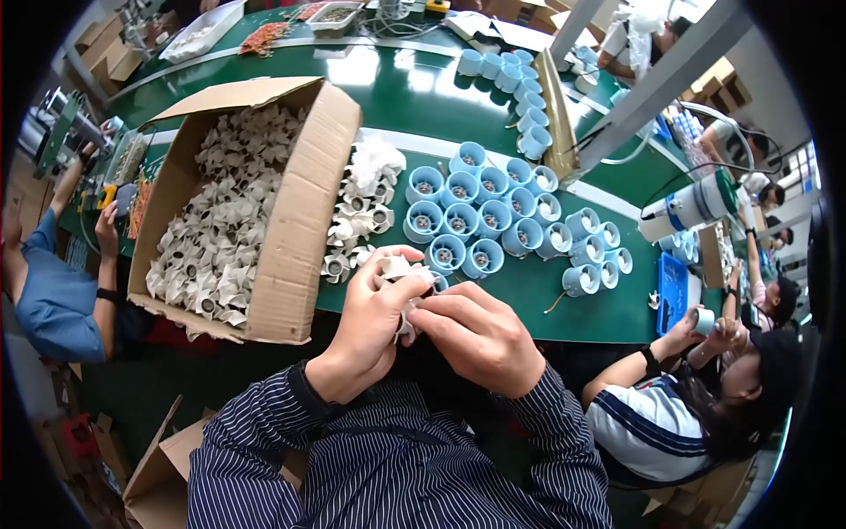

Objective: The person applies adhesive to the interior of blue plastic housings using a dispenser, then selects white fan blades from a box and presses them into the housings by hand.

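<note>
Head view: one left hand [366, 309] — fingers gripping a white plastic part [414, 271] at the green table's [529, 313] near edge; one right hand [485, 339] — fingertips against it, closure unclear. Left: one carton [304, 207], countless white pieces [216, 212]. Right: roughly twenty blue cups [460, 219], one blue tray [673, 293].
</note>
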